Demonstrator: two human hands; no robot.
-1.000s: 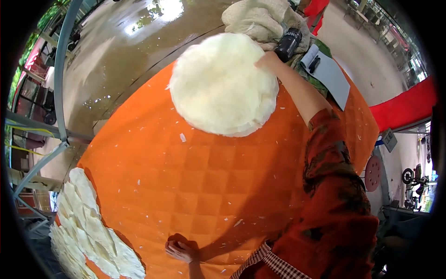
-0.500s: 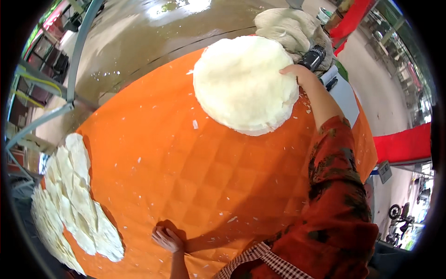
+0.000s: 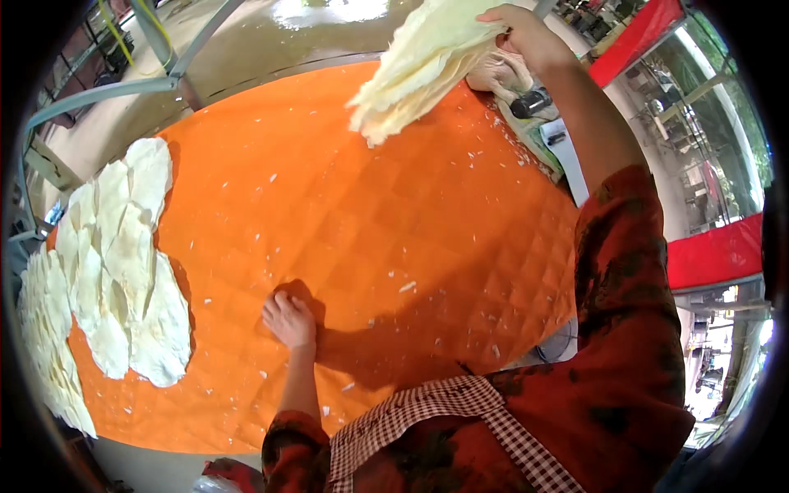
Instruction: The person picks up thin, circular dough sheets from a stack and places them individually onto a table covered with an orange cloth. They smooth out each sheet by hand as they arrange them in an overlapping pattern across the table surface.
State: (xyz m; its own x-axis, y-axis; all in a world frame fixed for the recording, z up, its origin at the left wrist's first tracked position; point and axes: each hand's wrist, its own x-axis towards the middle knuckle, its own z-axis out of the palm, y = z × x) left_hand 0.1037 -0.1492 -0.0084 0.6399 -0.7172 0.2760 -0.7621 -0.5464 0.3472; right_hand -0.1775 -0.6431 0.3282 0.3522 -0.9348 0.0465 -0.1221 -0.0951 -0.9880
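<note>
At the far edge of the orange-covered table, my right hand (image 3: 522, 37) grips a stack of thin round flatbread-like sheets (image 3: 431, 62) by its right edge. The pale stack is lifted and tilted, with its frayed lower edges hanging above the cloth. My left hand (image 3: 289, 320) rests on the orange cloth (image 3: 353, 222) near the middle, holding nothing, its fingers loosely bent and slightly apart. On the left side of the table lie overlapping rows of similar pale sheets (image 3: 123, 255), apart from both hands.
A crumpled pale cloth (image 3: 501, 74) and a black cylindrical object (image 3: 532, 103) lie at the far right, beside a white flat item (image 3: 567, 160). Small pale flakes dot the cover. Metal bars (image 3: 185, 57) stand beyond the far left edge.
The round stack was lying flat on the table; my right hand has raised and tilted it, moving farther away. My head view has shifted, so the table and left-hand sheets appear displaced.
</note>
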